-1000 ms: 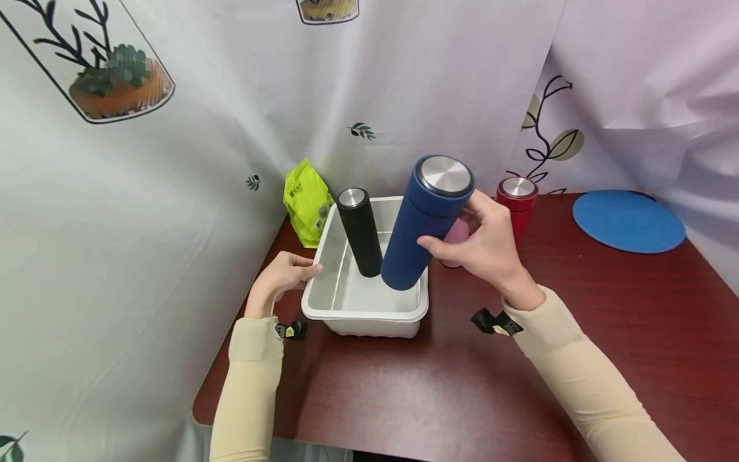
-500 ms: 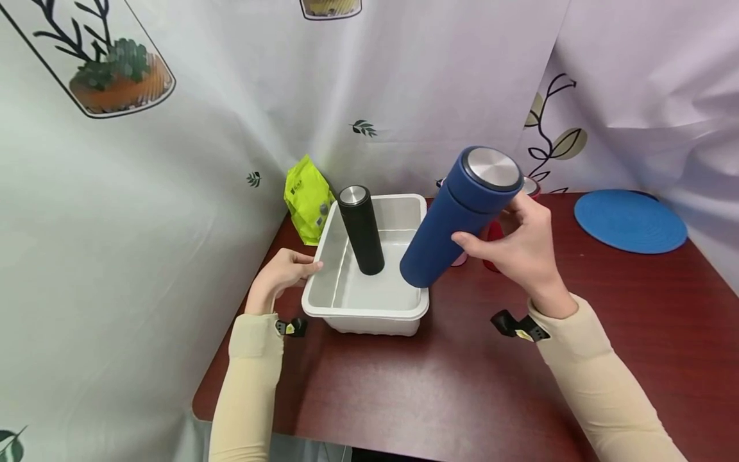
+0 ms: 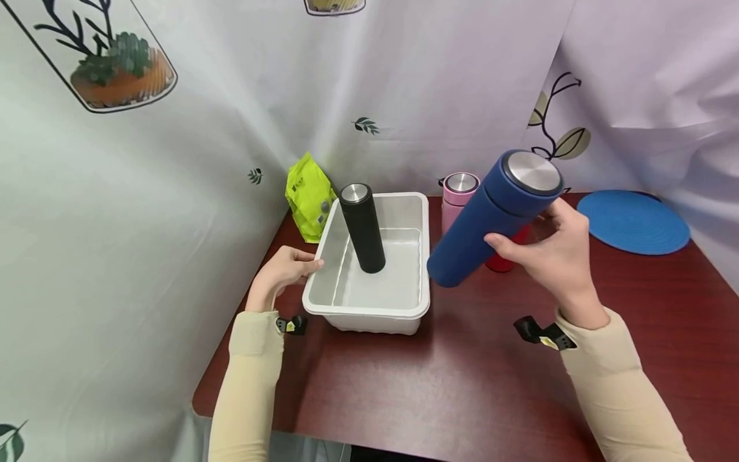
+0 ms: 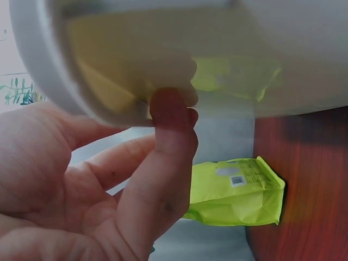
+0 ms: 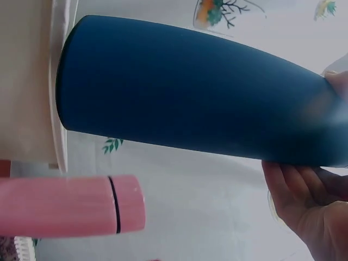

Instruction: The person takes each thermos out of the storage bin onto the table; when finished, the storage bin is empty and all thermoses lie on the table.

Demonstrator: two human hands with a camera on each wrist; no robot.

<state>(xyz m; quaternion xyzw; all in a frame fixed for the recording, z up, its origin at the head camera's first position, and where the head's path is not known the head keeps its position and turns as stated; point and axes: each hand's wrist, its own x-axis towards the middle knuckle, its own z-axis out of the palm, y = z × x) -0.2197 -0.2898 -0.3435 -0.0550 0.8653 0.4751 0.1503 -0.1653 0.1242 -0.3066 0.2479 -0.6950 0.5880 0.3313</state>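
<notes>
My right hand (image 3: 545, 256) grips a blue thermos bottle (image 3: 491, 221) with a silver lid. The bottle is tilted, its base just right of the white plastic bin (image 3: 369, 313) and its lid leaning to the right. My left hand (image 3: 284, 273) pinches the bin's left rim, thumb over the edge; in the left wrist view its fingers (image 4: 174, 125) touch the outer wall. Inside the bin a black thermos bottle (image 3: 365, 234) stands upright. A pink thermos bottle (image 3: 453, 205) stands behind the blue one. A red bottle (image 3: 501, 262) is mostly hidden by the blue bottle and right hand.
A lime-green bag (image 3: 308, 199) stands behind the bin on its left. A round blue mat (image 3: 635, 221) lies at the back right of the dark red table (image 3: 462, 385). Patterned white curtains (image 3: 433, 96) hang behind and to the left.
My right hand has carried the blue bottle from above the bin to the right, past its rim, and the bottle tilts more. The pink bottle has come into view. My left hand stays put.
</notes>
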